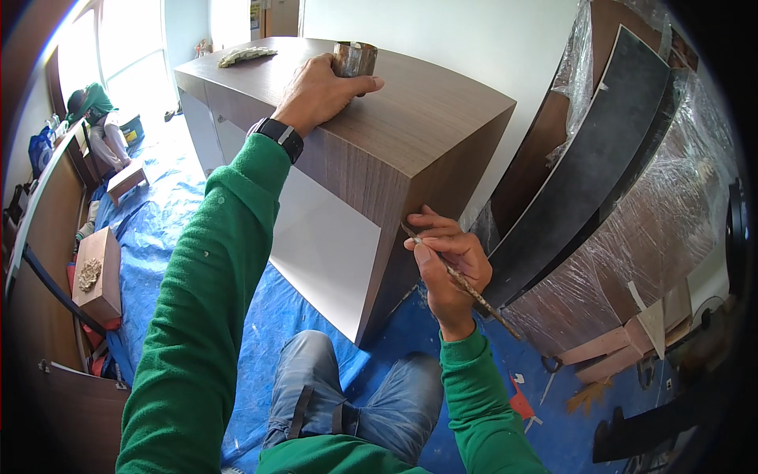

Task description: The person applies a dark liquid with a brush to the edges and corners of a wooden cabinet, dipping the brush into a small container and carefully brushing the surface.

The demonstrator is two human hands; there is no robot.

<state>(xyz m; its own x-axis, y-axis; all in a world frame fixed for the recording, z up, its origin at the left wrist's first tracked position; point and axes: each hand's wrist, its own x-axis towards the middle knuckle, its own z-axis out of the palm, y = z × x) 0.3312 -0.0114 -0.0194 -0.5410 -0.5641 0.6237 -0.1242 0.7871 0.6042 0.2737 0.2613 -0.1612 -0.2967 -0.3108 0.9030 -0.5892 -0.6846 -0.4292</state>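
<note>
My left hand (324, 91) is wrapped round a small, brown-stained cup (355, 59) on top of a wood-grain cabinet (442, 99). The thumb lies across the near side of the cup, and what is inside it cannot be made out. Lower and to the right, my right hand (452, 265) pinches a thin, paint-stained brush (483, 302) between thumb and fingers. Its tip is close to the cabinet's front vertical corner edge; whether it touches cannot be told. A crumpled pale cloth (246, 55) rests at the back left of the cabinet top.
Blue sheeting (276, 316) covers the floor. Plastic-wrapped curved panels (584, 182) lean on the right, with wood offcuts (624, 347) below. To the left stand a wooden box (98, 276) and a long panel (51, 237). A person in green (99, 110) crouches by the window.
</note>
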